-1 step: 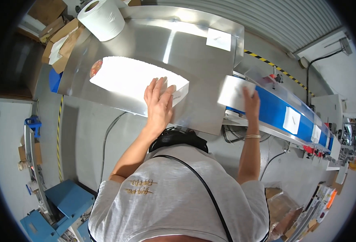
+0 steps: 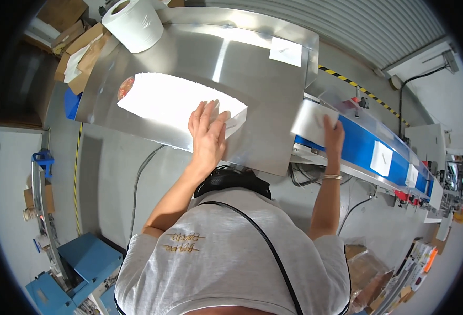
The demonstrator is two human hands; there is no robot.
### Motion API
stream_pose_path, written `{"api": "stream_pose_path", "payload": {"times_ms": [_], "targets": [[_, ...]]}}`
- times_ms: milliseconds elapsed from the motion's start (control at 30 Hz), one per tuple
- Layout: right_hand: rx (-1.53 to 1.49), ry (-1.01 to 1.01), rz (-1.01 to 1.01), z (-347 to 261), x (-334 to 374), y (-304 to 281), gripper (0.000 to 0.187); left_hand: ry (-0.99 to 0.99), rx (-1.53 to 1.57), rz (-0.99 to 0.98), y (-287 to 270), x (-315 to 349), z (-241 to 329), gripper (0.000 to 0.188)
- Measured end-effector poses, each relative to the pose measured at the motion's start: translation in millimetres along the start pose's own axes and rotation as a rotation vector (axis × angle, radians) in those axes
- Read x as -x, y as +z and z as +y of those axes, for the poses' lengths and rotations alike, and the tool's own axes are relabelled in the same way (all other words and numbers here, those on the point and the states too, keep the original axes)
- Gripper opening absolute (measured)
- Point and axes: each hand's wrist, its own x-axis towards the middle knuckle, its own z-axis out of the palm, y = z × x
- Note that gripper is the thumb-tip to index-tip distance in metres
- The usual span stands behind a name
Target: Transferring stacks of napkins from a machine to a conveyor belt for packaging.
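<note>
The left hand (image 2: 208, 131) is being rested, fingers slightly spread, over the right end of a long white row of pieces (image 2: 168, 100) on the steel table (image 2: 265, 100). The row is reaching leftward from beneath the fingers; its ragged edge is suggesting many thin pieces packed together, and the end is seemingly being steadied so that they do not fan out. At its far left end a reddish round object (image 2: 125, 88) is sitting against the row, perhaps acting as a stop.

By the right hand (image 2: 333, 134), a flat white piece (image 2: 310, 123) is being held at its right edge, the thumb and fingers drawn narrow. It is being kept flat over the near end of the blue belt (image 2: 358, 135); whether it is touching the belt cannot be told, as the hand is blurred. To the right of that hand, a white square (image 2: 382, 158) and a smaller-looking one (image 2: 412, 175) are lying spaced along the belt, apparently to be kept from overlapping.

Beyond the hands, between them, another white square (image 2: 285, 51) is lying alone near the table's far corner. Far left of the left hand, a white roll (image 2: 137, 29) is standing by an open cardboard box (image 2: 63, 60), in which crumpled white and brown paper (image 2: 75, 65) is being held. Below it a blue container (image 2: 71, 105) is showing, its contents hidden.
</note>
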Motion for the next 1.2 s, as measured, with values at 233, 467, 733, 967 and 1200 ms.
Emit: {"api": "stream_pose_path", "payload": {"times_ms": [233, 467, 733, 967, 1200], "targets": [[0.285, -0.522, -0.077, -40, 20, 20, 0.062, -0.01, -0.032, -0.016, -2, -3, 3, 0.032], [0.022, -0.693, -0.869, -121, 68, 105, 0.053, 0.019, -0.034, -0.13, -10, -8, 6, 0.034], [-0.416, -0.076, -0.274, -25, 29, 51, 0.02, -0.031, -0.044, -0.021, -7, -8, -11, 0.041], [0.858, -0.433, 0.675, -12, 12, 8, 0.048, -0.053, -0.008, 0.01, -7, -11, -13, 0.031], [-0.09, -0.606, -0.619, -119, 58, 86, 0.054, -0.002, -0.014, -0.022, -6, -9, -17, 0.026]]}}
